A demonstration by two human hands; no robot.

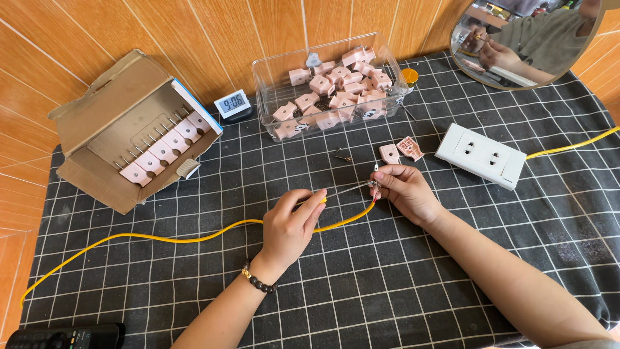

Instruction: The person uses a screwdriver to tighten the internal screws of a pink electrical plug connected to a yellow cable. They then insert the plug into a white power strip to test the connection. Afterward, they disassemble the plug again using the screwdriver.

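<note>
My left hand (pixel 292 227) pinches a small screwdriver with a yellow handle (pixel 321 200), its thin shaft pointing right toward my right hand. My right hand (pixel 402 191) grips the stripped end of a yellow cable (pixel 181 238) with a small metal terminal (pixel 374 185) at its red and bare wires. The cable runs left across the black checked cloth (pixel 361 284). Two halves of a pink plug shell (pixel 400 151) lie just beyond my right hand.
A clear plastic bin (pixel 271 97) holds several pink plug parts. An open cardboard box (pixel 123 123) at left holds assembled pink plugs. A white double socket block (pixel 481 155) with a yellow lead lies at right. A small digital clock (pixel 232 103), a round mirror (pixel 529 39) and a black remote (pixel 64 336) are nearby.
</note>
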